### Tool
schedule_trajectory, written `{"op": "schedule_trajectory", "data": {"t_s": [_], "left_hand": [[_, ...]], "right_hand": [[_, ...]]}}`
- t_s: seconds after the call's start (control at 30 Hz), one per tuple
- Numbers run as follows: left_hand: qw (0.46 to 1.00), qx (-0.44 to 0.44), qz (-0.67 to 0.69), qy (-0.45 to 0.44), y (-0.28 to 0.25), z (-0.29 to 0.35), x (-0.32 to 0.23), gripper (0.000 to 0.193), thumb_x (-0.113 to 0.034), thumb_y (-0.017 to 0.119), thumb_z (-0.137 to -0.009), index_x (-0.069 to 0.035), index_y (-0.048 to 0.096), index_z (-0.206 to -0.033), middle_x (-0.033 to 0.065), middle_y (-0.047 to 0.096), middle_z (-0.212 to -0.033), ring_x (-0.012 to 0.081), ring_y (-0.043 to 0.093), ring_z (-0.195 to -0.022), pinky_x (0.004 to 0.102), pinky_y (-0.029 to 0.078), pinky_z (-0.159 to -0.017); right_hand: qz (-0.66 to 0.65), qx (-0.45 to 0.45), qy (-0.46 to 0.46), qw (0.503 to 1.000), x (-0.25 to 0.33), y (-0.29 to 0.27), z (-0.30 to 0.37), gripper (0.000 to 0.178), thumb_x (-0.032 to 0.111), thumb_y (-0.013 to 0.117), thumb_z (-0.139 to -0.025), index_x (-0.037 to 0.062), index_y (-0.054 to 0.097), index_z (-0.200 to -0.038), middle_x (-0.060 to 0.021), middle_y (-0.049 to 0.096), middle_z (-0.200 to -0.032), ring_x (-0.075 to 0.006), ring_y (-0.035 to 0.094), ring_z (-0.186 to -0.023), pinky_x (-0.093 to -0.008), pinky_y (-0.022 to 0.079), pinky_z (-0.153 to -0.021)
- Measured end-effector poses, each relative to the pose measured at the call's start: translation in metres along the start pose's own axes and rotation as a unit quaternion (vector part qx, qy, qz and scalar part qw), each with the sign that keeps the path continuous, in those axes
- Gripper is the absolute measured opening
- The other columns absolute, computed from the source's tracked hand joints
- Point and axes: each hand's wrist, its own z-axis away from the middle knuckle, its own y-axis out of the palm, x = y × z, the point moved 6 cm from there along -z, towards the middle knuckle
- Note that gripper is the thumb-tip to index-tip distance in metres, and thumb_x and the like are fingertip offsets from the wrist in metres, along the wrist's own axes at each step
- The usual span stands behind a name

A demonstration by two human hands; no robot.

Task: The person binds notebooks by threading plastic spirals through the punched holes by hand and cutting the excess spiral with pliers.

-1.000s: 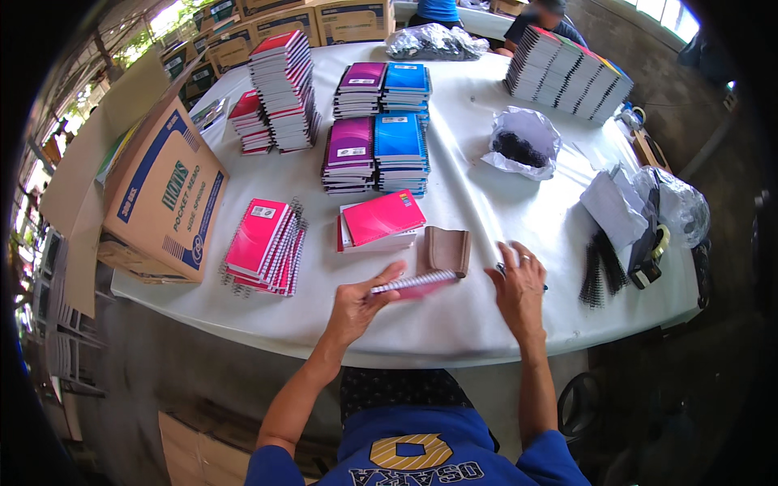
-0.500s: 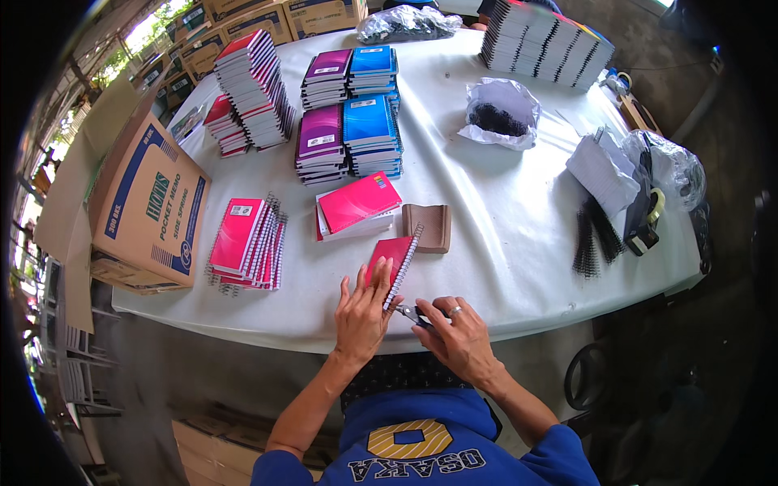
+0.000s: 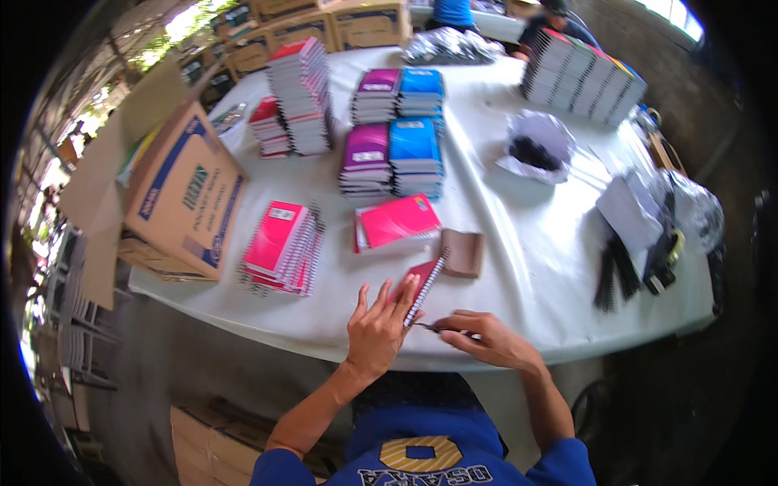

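A small red spiral notebook [image 3: 421, 278] is held tilted near the table's front edge, its wire binding facing right. My left hand [image 3: 375, 334] grips it, fingers stretched over the cover. In my right hand [image 3: 496, 340] is a pair of dark-handled pliers [image 3: 436, 328], tips at the lower end of the binding. Just beyond lie pink notebooks or covers [image 3: 399, 220] in a loose pile, beside a small open brown box [image 3: 463, 253]. To the left, pink spiral notebooks [image 3: 277, 243] are stacked, with wire ends sticking out.
Purple notebooks [image 3: 366, 150] and blue notebooks [image 3: 415, 146] stand in stacks behind. A large open carton [image 3: 188, 194] is at left, near a tall notebook stack [image 3: 298, 97]. White paper [image 3: 559, 134] holds dark coils. Black spirals [image 3: 617, 271] lie right. A person [image 3: 559, 28] is at the far side.
The whole view has shifted, so the table sits further right in the picture. The notebook is tipped up more, and the pliers have turned in my right hand, staying by the binding's lower end.
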Motion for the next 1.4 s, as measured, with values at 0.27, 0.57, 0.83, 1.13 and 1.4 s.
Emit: {"op": "schedule_trajectory", "data": {"t_s": [0.27, 0.57, 0.83, 1.13, 1.4], "left_hand": [[0.995, 0.005, -0.085, -0.054, -0.101, -0.031, 0.162, 0.070, -0.044, 0.066, -0.083, -0.028, 0.043, -0.148, 0.0016, 0.043, -0.152, 0.0359, 0.037, -0.140, 0.0572, 0.027, -0.112], [0.996, 0.008, -0.092, -0.018, -0.083, -0.035, 0.145, 0.091, -0.045, 0.074, -0.073, -0.024, 0.035, -0.152, 0.0007, 0.031, -0.159, 0.0399, 0.015, -0.148, 0.0633, 0.017, -0.114], [0.996, 0.044, 0.048, -0.068, -0.005, -0.045, 0.110, 0.085, -0.034, 0.077, -0.078, -0.018, 0.036, -0.151, 0.0057, 0.033, -0.157, 0.0378, 0.014, -0.149, 0.0529, 0.019, -0.118], [0.931, 0.074, 0.339, -0.117, 0.007, -0.110, 0.101, 0.073, -0.026, 0.075, -0.087, -0.005, 0.040, -0.147, 0.0253, 0.051, -0.140, 0.0376, 0.049, -0.131, 0.0382, 0.044, -0.102], [0.553, -0.132, 0.788, -0.236, 0.040, -0.058, 0.062, 0.066, -0.046, 0.063, -0.090, -0.007, 0.042, -0.139, 0.0130, 0.054, -0.134, 0.0243, 0.054, -0.123, 0.0449, 0.045, -0.105]], "right_hand": [[0.363, -0.288, 0.132, 0.876, -0.094, -0.107, 0.021, 0.026, 0.017, 0.067, -0.090, 0.0010, 0.065, -0.111, -0.0164, 0.063, -0.100, -0.0286, 0.062, -0.094, -0.0398, 0.048, -0.083], [0.111, -0.329, -0.048, 0.937, -0.071, -0.088, -0.100, 0.019, 0.008, 0.069, -0.087, -0.0006, 0.066, -0.103, -0.0147, 0.063, -0.103, -0.0307, 0.065, -0.090, -0.0369, 0.052, -0.079], [0.203, -0.216, 0.217, 0.930, -0.104, -0.078, -0.180, 0.039, 0.035, 0.078, -0.077, 0.0002, 0.068, -0.092, -0.0183, 0.071, -0.086, -0.0351, 0.069, -0.083, -0.0431, 0.051, -0.072], [0.149, -0.215, -0.208, 0.943, 0.051, -0.068, -0.147, 0.025, 0.021, 0.078, -0.079, 0.0032, 0.066, -0.091, -0.0121, 0.064, -0.089, -0.0303, 0.063, -0.085, -0.0394, 0.049, -0.075], [-0.388, -0.273, 0.031, 0.880, -0.032, -0.002, -0.085, 0.044, 0.007, 0.084, -0.075, -0.0013, 0.059, -0.111, -0.0081, 0.066, -0.103, -0.0124, 0.063, -0.095, -0.0282, 0.052, -0.083]]}}
